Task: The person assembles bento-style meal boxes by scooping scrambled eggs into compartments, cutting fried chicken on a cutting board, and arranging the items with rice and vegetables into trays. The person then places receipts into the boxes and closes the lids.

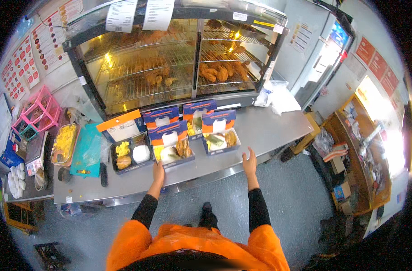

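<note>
My left hand (158,173) is at the near left corner of an open blue meal box (183,161); its fingers point up along the box and appear to touch it. Inside lie yellow food, a white portion and brown fried chicken. To the right, my right hand (249,163) is raised over the counter's front edge with fingers apart, holding nothing. It is beside another open meal box (223,150) containing a white portion, a green piece and fried chicken. A dark box (130,167) at the left holds yellow food, a browned piece and a white mound.
Two more lidded-back boxes stand behind on the steel counter (269,135). A glass warming cabinet (147,67) with fried chicken rises at the back. Leftward are a teal cutting board (85,156), a tub of yellow food (66,142) and a pink rack (42,106). Shelves (368,158) stand at right.
</note>
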Action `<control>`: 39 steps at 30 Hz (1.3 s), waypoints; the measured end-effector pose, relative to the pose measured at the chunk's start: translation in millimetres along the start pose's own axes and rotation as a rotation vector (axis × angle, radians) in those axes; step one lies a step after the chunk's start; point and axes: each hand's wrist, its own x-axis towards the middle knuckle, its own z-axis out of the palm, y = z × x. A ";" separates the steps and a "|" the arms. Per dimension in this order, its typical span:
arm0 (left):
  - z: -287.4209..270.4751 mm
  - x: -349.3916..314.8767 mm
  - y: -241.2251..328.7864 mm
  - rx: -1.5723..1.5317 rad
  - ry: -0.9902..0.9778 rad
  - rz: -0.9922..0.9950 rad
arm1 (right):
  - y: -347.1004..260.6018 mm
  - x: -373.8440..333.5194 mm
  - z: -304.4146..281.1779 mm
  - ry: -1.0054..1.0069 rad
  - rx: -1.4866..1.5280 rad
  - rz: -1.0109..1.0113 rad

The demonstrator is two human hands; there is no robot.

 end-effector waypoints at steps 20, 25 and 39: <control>200.9 -307.2 48.8 0.207 -1.308 1.612 | 37.6 -275.3 -65.2 0.057 1.956 0.669; 205.9 -481.4 40.6 0.086 -1.864 1.771 | 24.9 -462.8 -159.6 0.768 1.844 0.531; 14.5 -1009.8 -200.7 -0.122 -3.016 2.920 | -98.7 -950.7 -96.9 2.775 0.454 0.939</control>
